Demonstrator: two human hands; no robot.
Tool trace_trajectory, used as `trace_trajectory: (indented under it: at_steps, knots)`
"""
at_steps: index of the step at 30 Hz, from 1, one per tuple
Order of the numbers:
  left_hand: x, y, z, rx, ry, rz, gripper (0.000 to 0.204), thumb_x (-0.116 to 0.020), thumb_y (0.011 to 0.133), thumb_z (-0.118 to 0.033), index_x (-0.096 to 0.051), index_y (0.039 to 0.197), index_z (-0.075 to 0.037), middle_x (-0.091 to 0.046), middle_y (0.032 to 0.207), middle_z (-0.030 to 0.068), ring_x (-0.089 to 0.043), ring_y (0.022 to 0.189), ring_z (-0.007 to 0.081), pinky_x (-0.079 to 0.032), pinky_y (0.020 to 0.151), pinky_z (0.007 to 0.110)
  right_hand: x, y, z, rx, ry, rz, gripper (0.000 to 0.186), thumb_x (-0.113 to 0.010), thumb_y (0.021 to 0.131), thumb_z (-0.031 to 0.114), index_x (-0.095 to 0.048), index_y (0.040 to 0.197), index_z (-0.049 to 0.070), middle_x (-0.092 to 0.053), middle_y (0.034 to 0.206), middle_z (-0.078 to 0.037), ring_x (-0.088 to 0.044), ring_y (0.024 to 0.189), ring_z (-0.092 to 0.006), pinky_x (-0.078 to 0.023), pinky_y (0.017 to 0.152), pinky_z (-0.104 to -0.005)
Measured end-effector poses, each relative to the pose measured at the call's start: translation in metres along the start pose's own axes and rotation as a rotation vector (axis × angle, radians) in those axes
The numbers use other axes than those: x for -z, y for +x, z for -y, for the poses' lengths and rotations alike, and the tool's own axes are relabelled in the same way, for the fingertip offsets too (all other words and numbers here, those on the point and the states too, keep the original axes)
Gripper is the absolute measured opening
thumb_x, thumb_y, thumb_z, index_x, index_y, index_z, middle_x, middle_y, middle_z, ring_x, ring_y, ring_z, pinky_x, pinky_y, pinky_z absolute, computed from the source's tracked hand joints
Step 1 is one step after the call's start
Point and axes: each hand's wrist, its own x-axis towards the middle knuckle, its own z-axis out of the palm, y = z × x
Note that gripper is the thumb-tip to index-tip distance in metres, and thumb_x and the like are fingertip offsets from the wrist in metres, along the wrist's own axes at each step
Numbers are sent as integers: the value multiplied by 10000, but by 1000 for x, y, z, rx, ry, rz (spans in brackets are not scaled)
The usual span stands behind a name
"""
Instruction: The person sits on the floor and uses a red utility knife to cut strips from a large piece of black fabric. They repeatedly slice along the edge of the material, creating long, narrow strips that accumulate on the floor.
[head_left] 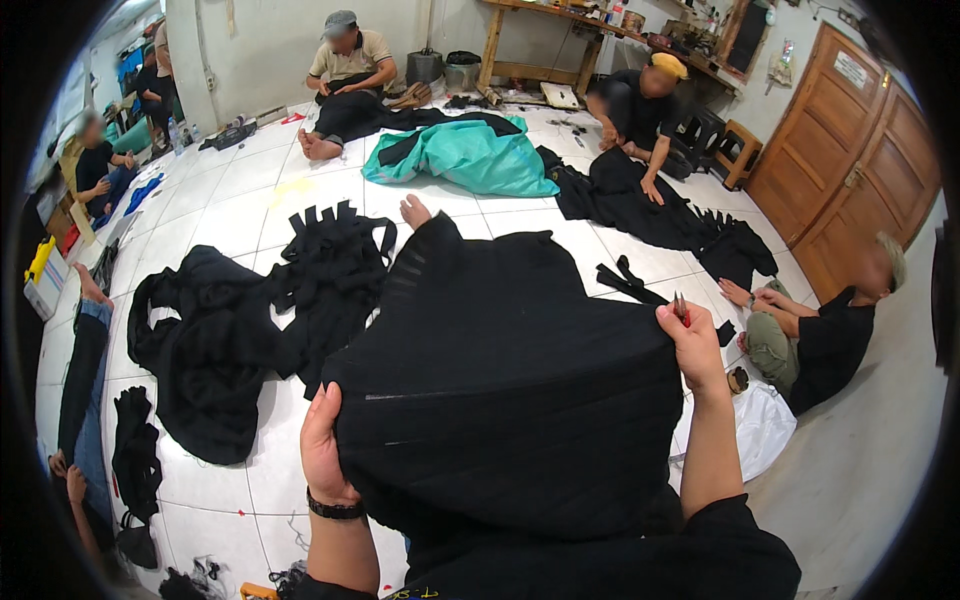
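A wide piece of black knitted fabric [510, 400] is stretched across my lap between both hands, with a few pale lines showing near its left side. My left hand [325, 450], a dark bracelet at its wrist, grips the left edge with the thumb on top. On the opposite edge, my right hand [697, 350] pinches the cloth. Small thread snips [681, 309] with red on them stick up from that same hand, blades pointing away from me. The fabric's far end lies toward my bare foot [414, 211] on the floor.
Black garments [210, 350] and black straps [335, 270] lie on the white tiled floor [220, 500] to the left. A teal sack [455, 160] sits ahead. Several people work on black cloth around the room. A white plastic bag [765, 430] lies at right, near wooden doors [840, 150].
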Motion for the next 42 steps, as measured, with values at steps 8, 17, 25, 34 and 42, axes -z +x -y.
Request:
trace_trajectory:
  at_steps: [8,17,25,34,42]
  knots:
    - [-15,7,7,-46,95,-57,313,-461,1040,-171,-504,1284,20,-642,1211,130,-660,1050,216,-531,938,333,5,-18,-28,69,47,-250,225,-654,959,193,-593,782,68,-478,650,79,-409,589,-36,-342,545,-245]
    - [113,-61,87,222,666,-411,193,-601,968,-78,-539,1125,14,-697,963,105,-675,836,146,-556,777,283,3,-66,-88,-339,-742,404,312,-678,879,297,-662,805,-5,-641,731,-224,-647,749,-398,-495,692,-463]
    - [113,-54,100,225,888,-340,296,-672,948,-233,-584,1112,-2,-688,881,89,-653,727,201,-516,653,226,-37,-22,-96,-328,-685,315,499,-760,791,498,-698,961,33,-708,906,-205,-689,894,-377,-537,774,-428]
    - [146,-10,117,101,1148,-458,501,-753,869,-156,-522,1282,5,-658,826,79,-600,657,109,-468,572,228,-156,1,-139,-55,-506,623,481,-660,885,525,-639,875,45,-668,779,-196,-660,784,-413,-514,680,-456]
    - [102,-26,110,127,1080,-363,677,-709,898,-89,-319,1447,-26,-662,828,78,-605,705,132,-472,670,259,-78,-42,-173,-304,-380,577,386,-695,906,347,-586,764,5,-512,568,-154,-427,521,-238,-399,537,-397]
